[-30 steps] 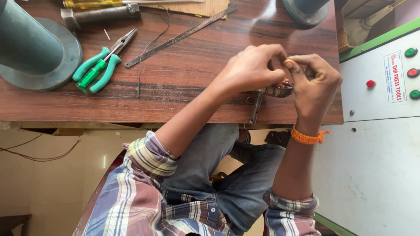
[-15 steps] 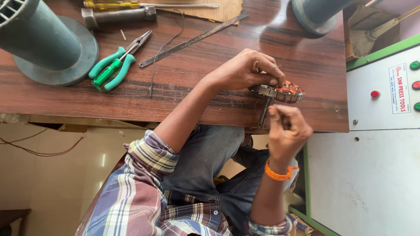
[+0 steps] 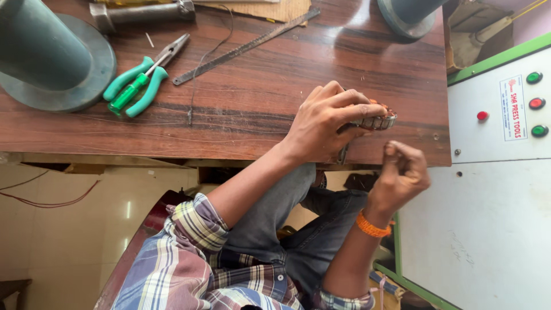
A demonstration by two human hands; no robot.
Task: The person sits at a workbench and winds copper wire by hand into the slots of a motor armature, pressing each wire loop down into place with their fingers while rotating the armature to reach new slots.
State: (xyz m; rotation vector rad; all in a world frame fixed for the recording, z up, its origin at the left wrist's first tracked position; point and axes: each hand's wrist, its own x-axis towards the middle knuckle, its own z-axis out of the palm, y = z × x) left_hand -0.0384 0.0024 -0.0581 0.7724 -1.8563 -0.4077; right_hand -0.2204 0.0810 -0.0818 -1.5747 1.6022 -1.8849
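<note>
1. The counter (image 3: 258, 109) carries a grey cone (image 3: 51, 57) at far left.
2. Green pliers (image 3: 138, 83) and a metal strip (image 3: 247, 46) lie left of the hands.
3. The left hand (image 3: 327, 123) has its fingers clamped on a small wound coil (image 3: 379, 119) at the counter's near edge.
4. The right hand (image 3: 404, 172), fingers pinched shut, sits just below; what they pinch is unclear.

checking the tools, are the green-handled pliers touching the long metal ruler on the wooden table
Apart. The head view shows bare wood between the green-handled pliers and the long metal ruler on the wooden table.
</note>
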